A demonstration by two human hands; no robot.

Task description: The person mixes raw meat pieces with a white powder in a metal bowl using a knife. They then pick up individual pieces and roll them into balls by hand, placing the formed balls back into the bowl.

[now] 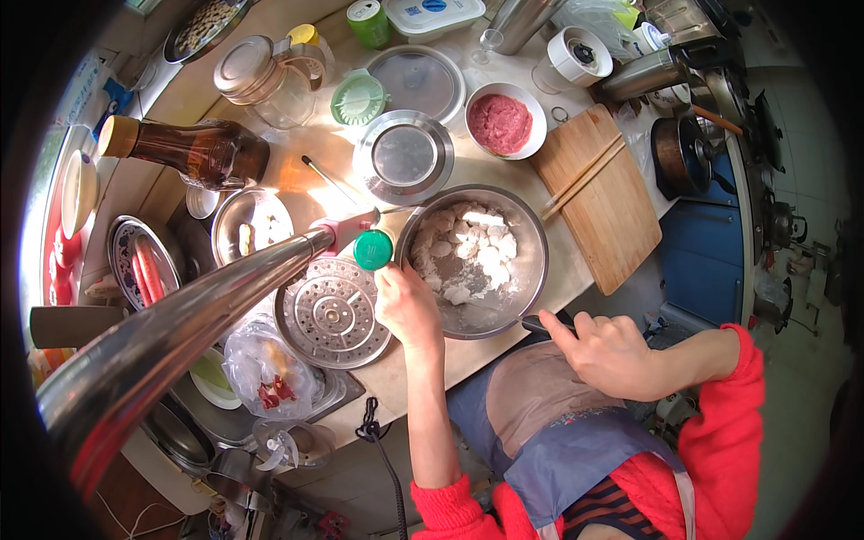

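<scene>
My left hand (408, 304) grips the left rim of a steel mixing bowl (486, 317), its fingertips just beside a round green lid (372, 250). White floury lumps and loose flour (472, 243) lie in the bowl. At the bowl's lower right, my right hand (607, 347) is closed round the black handle of a utensil (536, 325), index finger stretched along it; its working end cannot be made out. Above the bowl are a round metal lid (403, 152) and a white bowl of minced meat (501, 121). A wooden cutting board (607, 223) with chopsticks (584, 177) lies to the right.
A perforated steamer plate (332, 314) sits left of my left forearm. A shiny metal pole (196, 297) crosses the left side. Farther left are a brown glass bottle (202, 152), a glass jug (270, 88) and a plastic bag (270, 371). A dark pot (682, 155) stands at right.
</scene>
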